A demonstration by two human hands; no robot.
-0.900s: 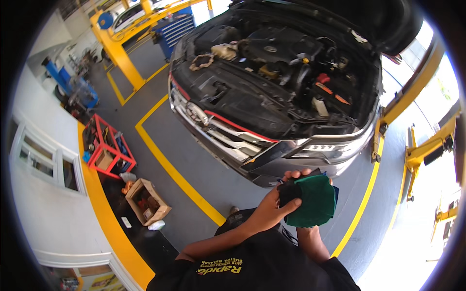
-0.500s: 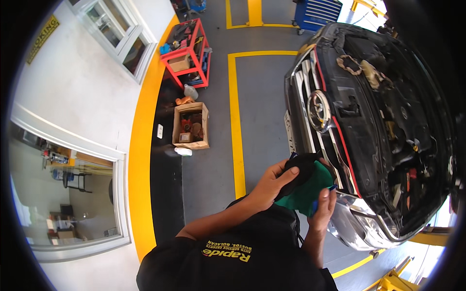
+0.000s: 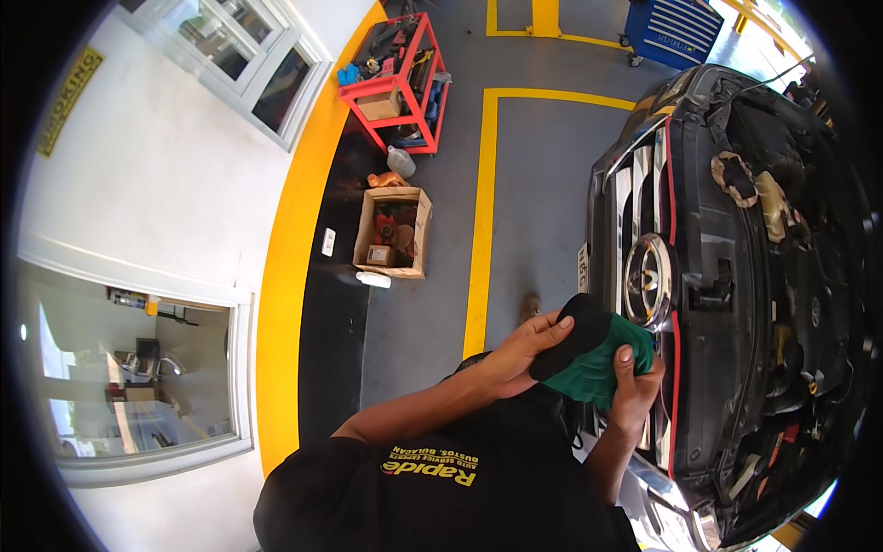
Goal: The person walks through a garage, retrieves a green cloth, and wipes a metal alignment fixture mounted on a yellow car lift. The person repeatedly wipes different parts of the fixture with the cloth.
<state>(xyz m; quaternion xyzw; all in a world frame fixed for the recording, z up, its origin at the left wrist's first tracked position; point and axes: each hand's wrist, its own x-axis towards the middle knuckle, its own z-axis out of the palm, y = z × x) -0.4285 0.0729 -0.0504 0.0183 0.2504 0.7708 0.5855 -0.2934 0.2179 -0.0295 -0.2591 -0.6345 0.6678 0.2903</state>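
Directly below me, my left hand point(image 3: 520, 354) and right hand point(image 3: 635, 396) both pinch a green-and-black glove point(image 3: 589, 354), held chest-high beside the car's front grille point(image 3: 644, 276) with its bonnet open.

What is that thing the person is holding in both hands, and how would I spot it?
Start at the black car with its bonnet open on the right. Just left of its grille, the left hand and right hand meet around a green and black glove. It is the only soft green thing there, held up off the grey floor.
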